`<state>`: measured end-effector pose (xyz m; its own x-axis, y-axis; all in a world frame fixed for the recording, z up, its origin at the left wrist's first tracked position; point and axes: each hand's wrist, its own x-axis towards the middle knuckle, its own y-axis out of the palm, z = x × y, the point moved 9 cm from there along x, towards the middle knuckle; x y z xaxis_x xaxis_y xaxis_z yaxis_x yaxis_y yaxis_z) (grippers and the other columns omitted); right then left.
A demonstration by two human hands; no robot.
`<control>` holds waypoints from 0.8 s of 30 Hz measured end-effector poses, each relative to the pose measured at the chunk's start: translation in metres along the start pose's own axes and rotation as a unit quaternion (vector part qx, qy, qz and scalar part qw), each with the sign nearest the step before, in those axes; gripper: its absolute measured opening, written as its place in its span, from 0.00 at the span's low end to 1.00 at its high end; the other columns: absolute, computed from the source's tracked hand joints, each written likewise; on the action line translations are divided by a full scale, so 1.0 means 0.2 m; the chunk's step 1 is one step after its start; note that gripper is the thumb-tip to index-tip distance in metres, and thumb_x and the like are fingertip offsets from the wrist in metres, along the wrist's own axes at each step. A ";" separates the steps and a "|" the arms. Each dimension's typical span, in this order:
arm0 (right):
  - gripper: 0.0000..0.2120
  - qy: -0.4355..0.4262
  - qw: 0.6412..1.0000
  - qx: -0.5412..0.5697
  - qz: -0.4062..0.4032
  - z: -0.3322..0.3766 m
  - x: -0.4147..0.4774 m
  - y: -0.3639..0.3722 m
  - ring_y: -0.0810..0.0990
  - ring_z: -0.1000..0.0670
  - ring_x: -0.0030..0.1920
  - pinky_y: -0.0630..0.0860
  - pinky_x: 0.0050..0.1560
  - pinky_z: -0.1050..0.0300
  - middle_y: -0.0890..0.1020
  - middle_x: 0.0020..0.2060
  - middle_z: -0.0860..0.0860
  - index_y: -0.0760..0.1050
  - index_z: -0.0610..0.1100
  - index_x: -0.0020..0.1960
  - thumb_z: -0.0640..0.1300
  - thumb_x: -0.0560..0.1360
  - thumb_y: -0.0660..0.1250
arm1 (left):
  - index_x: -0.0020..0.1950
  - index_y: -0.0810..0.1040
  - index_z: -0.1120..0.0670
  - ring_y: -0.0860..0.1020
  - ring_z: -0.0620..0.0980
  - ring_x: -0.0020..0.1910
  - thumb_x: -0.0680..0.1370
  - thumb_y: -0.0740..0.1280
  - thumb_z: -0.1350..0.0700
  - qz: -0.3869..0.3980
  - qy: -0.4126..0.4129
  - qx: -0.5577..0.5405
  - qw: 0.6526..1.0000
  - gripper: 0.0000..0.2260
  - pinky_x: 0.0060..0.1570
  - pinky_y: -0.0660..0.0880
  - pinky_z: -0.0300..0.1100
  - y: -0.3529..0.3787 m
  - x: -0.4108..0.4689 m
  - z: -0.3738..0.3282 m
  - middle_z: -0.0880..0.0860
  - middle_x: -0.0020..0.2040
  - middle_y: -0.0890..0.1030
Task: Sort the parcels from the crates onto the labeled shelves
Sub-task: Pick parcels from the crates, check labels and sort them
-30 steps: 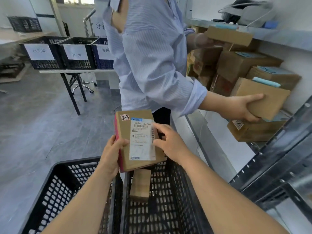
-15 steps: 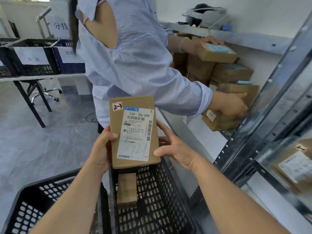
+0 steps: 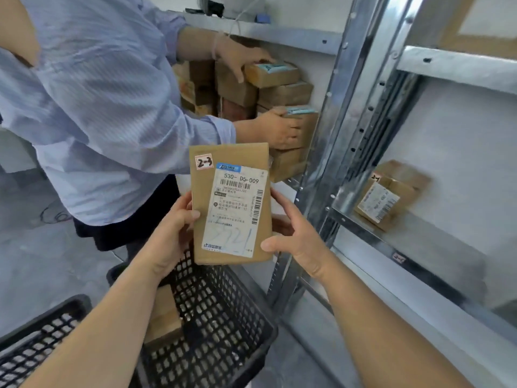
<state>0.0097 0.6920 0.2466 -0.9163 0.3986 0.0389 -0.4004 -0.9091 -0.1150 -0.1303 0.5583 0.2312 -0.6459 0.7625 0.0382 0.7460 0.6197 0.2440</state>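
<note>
Head view: parcel (image 3: 230, 203) tagged 2-3 gripped upright by left hand (image 3: 170, 233) and right hand (image 3: 296, 236) above crate (image 3: 223, 317); label-reading step; next, find matching shelf (image 3: 391, 247).

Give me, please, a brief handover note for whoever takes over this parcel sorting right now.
Left hand grips the held parcel by its left edge, right hand by its right edge.
The held parcel, stickered 2-3, is upright above the black crate; a second parcel lies inside.
Done: one parcel lifted out.
Left: shelve it at 2-3, then the second parcel. The metal shelf alongside holds one box; its label is blurred.
</note>
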 end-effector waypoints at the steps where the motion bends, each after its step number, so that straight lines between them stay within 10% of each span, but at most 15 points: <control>1: 0.45 0.000 1.000 -0.008 -0.017 0.01 -0.05 -0.06 0.79 0.53 0.59 0.78 0.52 0.59 0.79 0.61 0.50 0.62 0.66 0.68 0.42 0.57 0.75 | 0.71 0.69 0.48 0.76 0.51 0.59 0.65 0.65 0.51 0.010 -0.002 0.004 1.000 0.32 0.59 0.70 0.51 0.04 0.00 0.00 0.50 0.63 0.78; 14: 0.48 0.025 0.967 -0.084 -0.238 0.08 -1.30 -0.59 0.78 0.49 0.60 0.78 0.59 0.51 0.78 0.63 0.50 0.59 0.59 0.75 0.33 0.62 0.71 | 0.74 0.64 0.50 0.71 0.46 0.63 0.73 0.71 0.49 0.128 0.058 0.370 0.918 0.31 0.63 0.67 0.44 0.84 -0.47 0.20 0.51 0.67 0.73; 24: 0.45 0.009 0.912 -0.115 -0.393 0.26 -2.43 -0.73 0.80 0.59 0.56 0.78 0.46 0.65 0.80 0.56 0.59 0.60 0.67 0.66 0.25 0.68 0.71 | 0.74 0.62 0.48 0.70 0.46 0.67 0.72 0.72 0.43 0.267 0.186 0.450 0.832 0.34 0.65 0.69 0.47 1.67 -1.11 0.16 0.48 0.71 0.70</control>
<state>0.5124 0.6241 0.2956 -0.3449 0.9208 0.1821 -0.9193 -0.2921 -0.2637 0.2672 0.6019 0.2736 -0.0643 0.9669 0.2467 0.6545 0.2275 -0.7210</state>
